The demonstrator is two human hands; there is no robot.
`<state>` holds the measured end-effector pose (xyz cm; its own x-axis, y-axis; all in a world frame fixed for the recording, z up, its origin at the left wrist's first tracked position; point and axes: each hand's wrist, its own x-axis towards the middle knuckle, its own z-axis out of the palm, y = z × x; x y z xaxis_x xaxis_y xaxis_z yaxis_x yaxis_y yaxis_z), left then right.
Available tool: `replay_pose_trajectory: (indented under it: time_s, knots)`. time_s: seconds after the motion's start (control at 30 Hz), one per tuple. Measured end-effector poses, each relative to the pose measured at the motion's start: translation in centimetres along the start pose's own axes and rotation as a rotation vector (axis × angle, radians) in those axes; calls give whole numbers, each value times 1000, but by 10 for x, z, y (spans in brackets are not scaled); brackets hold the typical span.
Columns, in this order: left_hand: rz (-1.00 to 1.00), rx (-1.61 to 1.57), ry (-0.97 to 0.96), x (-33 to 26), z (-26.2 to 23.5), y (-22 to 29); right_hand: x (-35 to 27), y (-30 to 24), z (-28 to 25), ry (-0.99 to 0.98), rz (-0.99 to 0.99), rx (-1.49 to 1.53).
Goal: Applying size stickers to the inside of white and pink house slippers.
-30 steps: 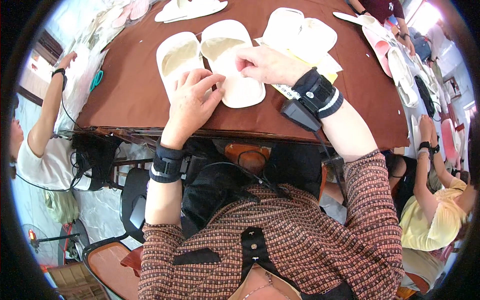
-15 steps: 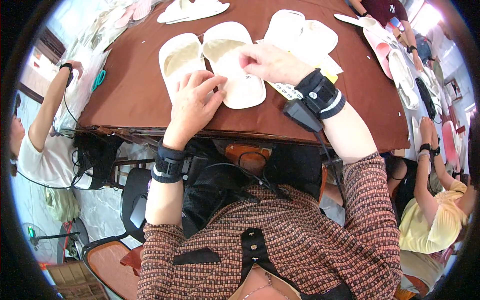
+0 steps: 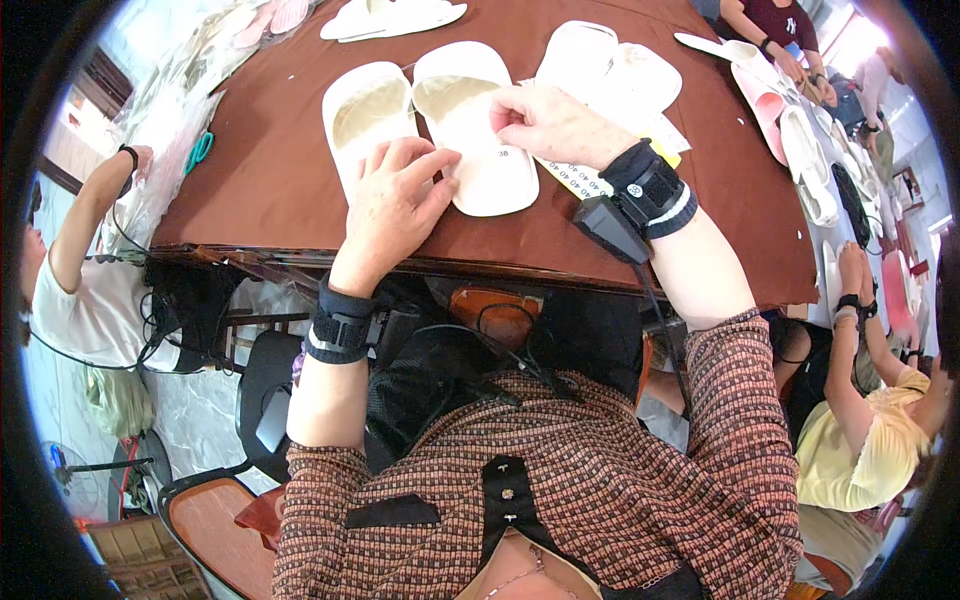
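Two white slippers, a left one (image 3: pixel 372 105) and a right one (image 3: pixel 492 192), lie side by side on a brown-covered table. My left hand (image 3: pixel 395 205) rests over the left slipper's heel end, fingers apart, with thumb and index finger at the right slipper's edge. Across the right slipper, my right hand (image 3: pixel 560 128) has its fingers curled and pressed together; whatever they hold is hidden. A small printed size sticker (image 3: pixel 503 154) shows on that slipper's insole just below these fingers. Under my right wrist lies a sheet of size stickers (image 3: pixel 572 178).
Another white slipper pair (image 3: pixel 640 80) lies beyond my right hand, and more white footwear (image 3: pixel 395 20) at the far edge. Teal scissors (image 3: pixel 199 152) sit by plastic bags at left. Co-workers are on both sides; pink and white footwear (image 3: pixel 800 150) lines the right.
My hands keep almost the same pose on the slippers, while the whole view shifts slightly. At the far right, the co-worker in the dark top has brought both hands into view.
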<state>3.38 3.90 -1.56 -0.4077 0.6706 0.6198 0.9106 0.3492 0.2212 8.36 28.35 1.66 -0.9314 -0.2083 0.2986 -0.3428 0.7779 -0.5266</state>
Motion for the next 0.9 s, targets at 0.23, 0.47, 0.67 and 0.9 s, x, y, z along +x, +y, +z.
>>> replay_pose_trajectory:
  time_s: [0.23, 0.47, 0.67, 0.9]
  knots:
    - [3, 8, 4, -1, 0, 1, -2, -5, 0, 9, -9, -26]
    - [-16, 51, -38, -1, -1, 5, -4, -7, 1, -53, 6, -39]
    - [26, 102, 41, 0, 3, 4, -2, -1, 7, -14, -25, -97]
    - [23, 116, 50, -1, 4, 3, -3, -2, 6, -22, -20, -67]
